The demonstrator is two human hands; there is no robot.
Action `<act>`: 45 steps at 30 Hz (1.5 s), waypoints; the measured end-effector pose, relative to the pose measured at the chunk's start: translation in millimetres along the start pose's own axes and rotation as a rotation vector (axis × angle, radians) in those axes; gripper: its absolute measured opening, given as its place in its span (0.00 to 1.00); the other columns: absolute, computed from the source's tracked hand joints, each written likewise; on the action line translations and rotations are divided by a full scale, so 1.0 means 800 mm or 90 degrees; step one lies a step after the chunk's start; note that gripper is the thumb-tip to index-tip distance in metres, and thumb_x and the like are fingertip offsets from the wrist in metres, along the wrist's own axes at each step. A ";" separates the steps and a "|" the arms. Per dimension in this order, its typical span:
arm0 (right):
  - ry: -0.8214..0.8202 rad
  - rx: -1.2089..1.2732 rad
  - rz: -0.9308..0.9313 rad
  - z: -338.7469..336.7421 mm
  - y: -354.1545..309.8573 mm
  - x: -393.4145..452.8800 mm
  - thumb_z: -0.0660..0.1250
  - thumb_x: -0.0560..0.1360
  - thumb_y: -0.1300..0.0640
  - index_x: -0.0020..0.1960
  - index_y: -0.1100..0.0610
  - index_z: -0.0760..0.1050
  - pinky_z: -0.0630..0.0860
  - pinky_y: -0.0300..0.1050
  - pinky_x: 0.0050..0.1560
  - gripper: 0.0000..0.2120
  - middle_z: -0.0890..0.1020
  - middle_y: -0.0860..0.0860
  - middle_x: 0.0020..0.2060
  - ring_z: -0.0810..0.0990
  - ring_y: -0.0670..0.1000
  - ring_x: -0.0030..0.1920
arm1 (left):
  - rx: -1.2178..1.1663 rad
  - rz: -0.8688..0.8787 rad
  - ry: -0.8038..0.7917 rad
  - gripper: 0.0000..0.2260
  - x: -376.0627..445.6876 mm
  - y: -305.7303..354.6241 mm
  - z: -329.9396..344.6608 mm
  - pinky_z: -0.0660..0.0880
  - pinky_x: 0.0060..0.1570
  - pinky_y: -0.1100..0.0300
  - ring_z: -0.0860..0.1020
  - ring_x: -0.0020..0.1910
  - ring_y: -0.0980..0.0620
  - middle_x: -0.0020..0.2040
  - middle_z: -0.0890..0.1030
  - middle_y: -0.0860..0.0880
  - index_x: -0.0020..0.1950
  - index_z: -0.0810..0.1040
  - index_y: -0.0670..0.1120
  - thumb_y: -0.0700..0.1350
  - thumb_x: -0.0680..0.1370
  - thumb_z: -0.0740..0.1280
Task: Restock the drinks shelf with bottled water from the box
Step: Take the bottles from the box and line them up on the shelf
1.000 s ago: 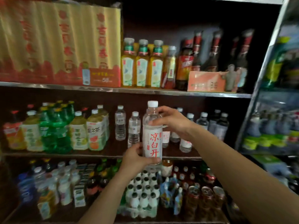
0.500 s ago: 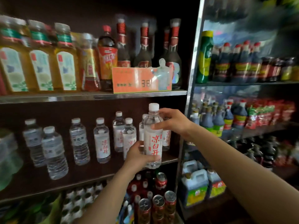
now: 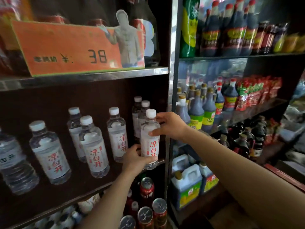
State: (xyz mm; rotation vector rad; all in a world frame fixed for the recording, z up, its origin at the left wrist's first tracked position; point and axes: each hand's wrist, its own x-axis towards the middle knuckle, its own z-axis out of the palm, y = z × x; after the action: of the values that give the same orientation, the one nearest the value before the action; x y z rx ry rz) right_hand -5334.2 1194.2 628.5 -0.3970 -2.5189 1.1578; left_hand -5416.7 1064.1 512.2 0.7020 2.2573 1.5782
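Nearer shelf's [image 3: 161, 161] right end, bottle [image 3: 149, 141]

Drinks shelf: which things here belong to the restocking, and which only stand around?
Job: clear water bottle with red lettering, held by left hand and right hand; dark middle shelf.
Around: orange price sign, red cans, dark sauce bottles.

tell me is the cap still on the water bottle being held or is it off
On. The held bottle has its white cap seated on the neck, between the right hand and left hand.
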 end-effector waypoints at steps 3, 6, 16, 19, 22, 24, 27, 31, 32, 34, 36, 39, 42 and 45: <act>0.036 -0.119 -0.022 0.001 0.003 0.006 0.79 0.65 0.54 0.58 0.55 0.80 0.78 0.43 0.54 0.22 0.84 0.50 0.48 0.81 0.48 0.49 | 0.016 0.007 0.005 0.24 0.014 -0.007 0.008 0.70 0.34 0.73 0.76 0.40 0.65 0.49 0.81 0.55 0.53 0.75 0.49 0.44 0.62 0.81; 0.118 -0.268 -0.065 0.006 -0.003 0.011 0.76 0.68 0.53 0.49 0.59 0.81 0.77 0.48 0.46 0.14 0.83 0.53 0.41 0.80 0.52 0.44 | 0.040 0.018 0.024 0.23 0.024 -0.005 0.013 0.71 0.30 0.75 0.77 0.40 0.63 0.47 0.80 0.55 0.53 0.76 0.48 0.45 0.62 0.80; 0.188 -0.388 -0.052 0.008 -0.002 0.011 0.69 0.73 0.58 0.44 0.59 0.73 0.67 0.44 0.39 0.07 0.80 0.58 0.45 0.78 0.60 0.47 | 0.064 0.024 0.094 0.31 0.046 -0.004 0.042 0.77 0.50 0.57 0.78 0.50 0.51 0.56 0.77 0.47 0.58 0.76 0.44 0.50 0.59 0.81; 0.217 -0.370 -0.045 0.014 -0.001 0.009 0.69 0.72 0.60 0.47 0.61 0.74 0.71 0.45 0.38 0.06 0.79 0.58 0.44 0.78 0.60 0.45 | 0.054 -0.007 0.087 0.34 0.044 -0.005 0.044 0.78 0.53 0.54 0.79 0.51 0.50 0.56 0.77 0.45 0.58 0.74 0.45 0.51 0.57 0.81; 0.234 -0.319 -0.026 0.017 -0.001 0.001 0.69 0.72 0.59 0.50 0.60 0.77 0.78 0.49 0.43 0.09 0.81 0.57 0.43 0.79 0.58 0.44 | 0.053 -0.066 0.056 0.43 0.035 -0.005 0.039 0.74 0.61 0.52 0.76 0.59 0.47 0.63 0.74 0.44 0.65 0.68 0.43 0.50 0.55 0.82; 0.240 -0.267 -0.015 0.020 -0.007 -0.006 0.70 0.71 0.57 0.50 0.58 0.78 0.78 0.46 0.45 0.09 0.82 0.55 0.43 0.80 0.55 0.44 | 0.027 -0.107 0.013 0.47 0.018 -0.004 0.025 0.69 0.67 0.51 0.70 0.68 0.46 0.71 0.68 0.44 0.73 0.62 0.44 0.50 0.59 0.81; 0.219 -0.176 -0.027 0.040 -0.034 -0.014 0.72 0.71 0.56 0.44 0.56 0.82 0.78 0.45 0.44 0.05 0.84 0.54 0.38 0.82 0.53 0.42 | -0.009 -0.132 -0.002 0.39 -0.017 -0.008 -0.015 0.66 0.68 0.57 0.67 0.71 0.48 0.73 0.66 0.45 0.74 0.62 0.44 0.48 0.68 0.77; -0.030 0.140 0.083 0.098 -0.107 -0.025 0.75 0.69 0.53 0.43 0.56 0.81 0.80 0.49 0.48 0.08 0.84 0.54 0.40 0.83 0.52 0.41 | -0.145 -0.182 0.005 0.30 -0.083 -0.015 -0.112 0.70 0.53 0.62 0.75 0.62 0.49 0.64 0.76 0.45 0.69 0.71 0.42 0.46 0.69 0.76; -0.120 0.210 0.112 0.117 -0.129 -0.031 0.74 0.70 0.53 0.45 0.57 0.80 0.80 0.49 0.50 0.09 0.84 0.54 0.43 0.82 0.52 0.43 | -0.197 -0.201 -0.006 0.28 -0.104 -0.015 -0.143 0.71 0.51 0.61 0.76 0.60 0.49 0.61 0.78 0.46 0.68 0.72 0.43 0.46 0.69 0.76; -0.240 0.293 0.114 0.159 -0.174 -0.044 0.72 0.73 0.52 0.52 0.58 0.79 0.79 0.48 0.52 0.12 0.84 0.56 0.49 0.82 0.53 0.48 | -0.267 -0.211 -0.012 0.19 -0.150 -0.015 -0.212 0.71 0.60 0.58 0.77 0.59 0.49 0.55 0.81 0.48 0.63 0.75 0.44 0.44 0.74 0.71; -0.312 0.341 0.094 0.205 -0.219 -0.062 0.70 0.74 0.51 0.55 0.59 0.78 0.77 0.49 0.56 0.14 0.84 0.56 0.51 0.81 0.54 0.51 | -0.282 -0.196 0.031 0.11 -0.202 -0.014 -0.285 0.69 0.66 0.54 0.78 0.59 0.48 0.53 0.82 0.49 0.58 0.77 0.46 0.42 0.76 0.68; -0.398 0.314 0.041 0.283 -0.284 -0.099 0.70 0.74 0.52 0.54 0.57 0.78 0.77 0.49 0.58 0.12 0.84 0.55 0.50 0.82 0.52 0.49 | -0.260 -0.184 0.105 0.10 -0.291 -0.018 -0.391 0.71 0.65 0.53 0.80 0.57 0.49 0.56 0.82 0.48 0.58 0.78 0.48 0.44 0.77 0.68; -0.417 0.139 -0.100 0.375 -0.344 -0.151 0.72 0.73 0.54 0.51 0.57 0.80 0.75 0.44 0.51 0.09 0.82 0.52 0.45 0.79 0.49 0.47 | -0.121 -0.209 0.204 0.13 -0.404 -0.050 -0.484 0.73 0.62 0.58 0.81 0.51 0.57 0.54 0.82 0.52 0.60 0.76 0.49 0.49 0.76 0.68; -0.544 -0.039 -0.199 0.479 -0.399 -0.227 0.73 0.72 0.52 0.56 0.61 0.80 0.74 0.49 0.60 0.17 0.83 0.53 0.49 0.80 0.51 0.53 | 0.049 -0.286 0.276 0.14 -0.542 -0.106 -0.555 0.73 0.46 0.67 0.79 0.46 0.59 0.53 0.80 0.49 0.60 0.75 0.46 0.48 0.77 0.68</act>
State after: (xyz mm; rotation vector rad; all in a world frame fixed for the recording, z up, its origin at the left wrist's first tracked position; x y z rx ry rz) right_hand -5363.5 664.8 606.6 0.6000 -3.1440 1.3010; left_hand -5295.9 453.2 574.5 -0.1572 2.5425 1.5245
